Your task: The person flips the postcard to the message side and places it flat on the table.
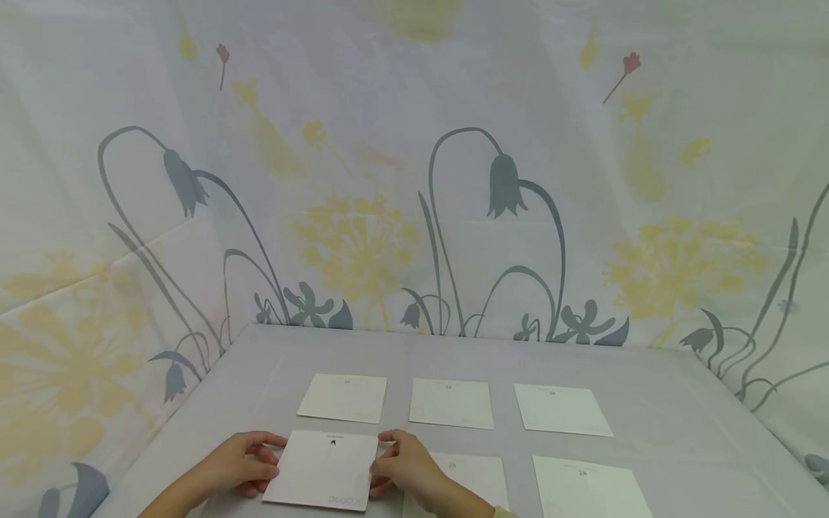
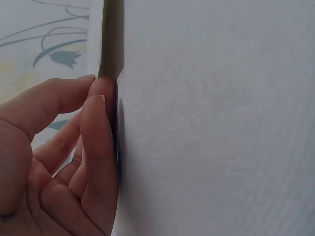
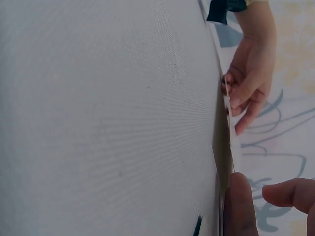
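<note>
A white postcard [image 1: 320, 471] with a small dark print near its top and a row of little boxes at its lower right is between my two hands. My left hand [image 1: 242, 464] holds its left edge, thumb and fingers bent there. At the opposite edge my right hand [image 1: 408, 464] grips it, with the index finger by the top corner. The left wrist view shows the left fingertips [image 2: 93, 113] along the card's edge, close to the table. Seen edge-on in the right wrist view, the card stands slightly off the grey surface.
Three similar cards lie in the back row: left [image 1: 343, 398], middle [image 1: 451, 403] and right [image 1: 563, 410]. In the front row, one card [image 1: 476, 475] is partly covered by my right forearm; another [image 1: 589, 489] lies farther right. Flower-patterned cloth [image 1: 388, 144] hangs behind the grey table [image 1: 259, 374].
</note>
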A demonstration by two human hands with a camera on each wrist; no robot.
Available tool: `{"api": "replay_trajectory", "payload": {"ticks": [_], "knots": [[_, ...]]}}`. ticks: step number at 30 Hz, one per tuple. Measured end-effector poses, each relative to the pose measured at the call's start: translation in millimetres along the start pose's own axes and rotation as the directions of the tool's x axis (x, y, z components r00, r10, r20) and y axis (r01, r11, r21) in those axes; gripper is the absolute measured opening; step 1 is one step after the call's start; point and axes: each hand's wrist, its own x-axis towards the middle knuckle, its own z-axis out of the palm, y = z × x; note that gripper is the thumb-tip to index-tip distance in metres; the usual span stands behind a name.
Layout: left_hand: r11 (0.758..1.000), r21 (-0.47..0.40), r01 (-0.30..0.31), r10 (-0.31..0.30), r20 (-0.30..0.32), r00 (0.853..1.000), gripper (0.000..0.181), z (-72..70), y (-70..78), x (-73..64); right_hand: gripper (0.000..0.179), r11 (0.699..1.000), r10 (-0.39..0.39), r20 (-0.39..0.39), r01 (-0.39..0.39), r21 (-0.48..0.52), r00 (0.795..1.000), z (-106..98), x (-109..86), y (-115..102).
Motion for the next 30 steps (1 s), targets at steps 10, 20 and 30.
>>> {"api": "replay_trajectory", "payload": {"ticks": [10, 20, 30], "knots": [[0.999, -0.024, 0.03, -0.029, 0.02, 0.999, 0.051, -2.6, -0.5, -0.2, 0.052, 0.999, 0.039, 0.009, -0.039, 0.012, 0.999, 1, 2.2, 4], [1.0, -0.019, 0.015, -0.015, -0.019, 1.0, 0.05, -2.8, 0.7, 0.8, 0.055, 1.0, -0.005, 0.0, 0.005, -0.007, 1.0, -5, 1.0, 1], [0.999, -0.033, -0.026, 0.023, -0.091, 0.996, 0.052, 7.9, 32.5, 9.9, 0.056, 0.996, -0.063, 0.02, 0.062, 0.066, 0.998, -22, -6.5, -19]]}}
